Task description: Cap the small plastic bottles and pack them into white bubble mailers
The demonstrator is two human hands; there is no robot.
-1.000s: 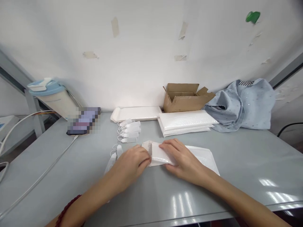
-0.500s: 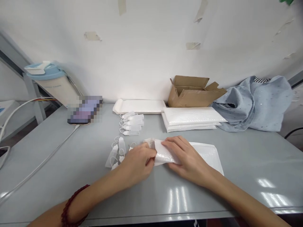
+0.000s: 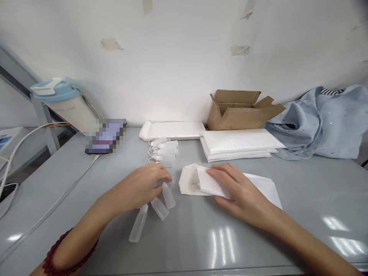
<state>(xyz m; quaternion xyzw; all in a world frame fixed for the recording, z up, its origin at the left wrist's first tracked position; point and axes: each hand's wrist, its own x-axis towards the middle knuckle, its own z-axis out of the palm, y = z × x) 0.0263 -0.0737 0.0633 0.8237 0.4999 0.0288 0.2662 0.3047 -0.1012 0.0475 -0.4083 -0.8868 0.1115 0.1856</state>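
Note:
My right hand (image 3: 234, 188) is closed round a white bubble mailer (image 3: 212, 182), thumb below and fingers on top. The mailer's open mouth faces left, and a small ring-like piece shows inside it. To the left, my left hand (image 3: 143, 186) reaches down over small translucent squeeze bottles. Its fingertips are pinched at the cap end of one squeeze bottle (image 3: 168, 196). Two more, a middle bottle (image 3: 160, 209) and a left bottle (image 3: 138, 225), lie below the hand. Whatever lies beneath the palm is hidden.
Behind sit a row of bottles (image 3: 166, 147), a single mailer (image 3: 175, 129), a mailer stack (image 3: 241, 143) and an open cardboard box (image 3: 244, 117). Another mailer (image 3: 266, 188) lies under my right hand. A phone (image 3: 106, 136), cable, tumbler (image 3: 71, 109) and blue cloth (image 3: 322, 122) flank them.
My left hand has let go of the mailer's mouth and moved left to the bottles. My right hand still holds the mailer, whose opening now shows.

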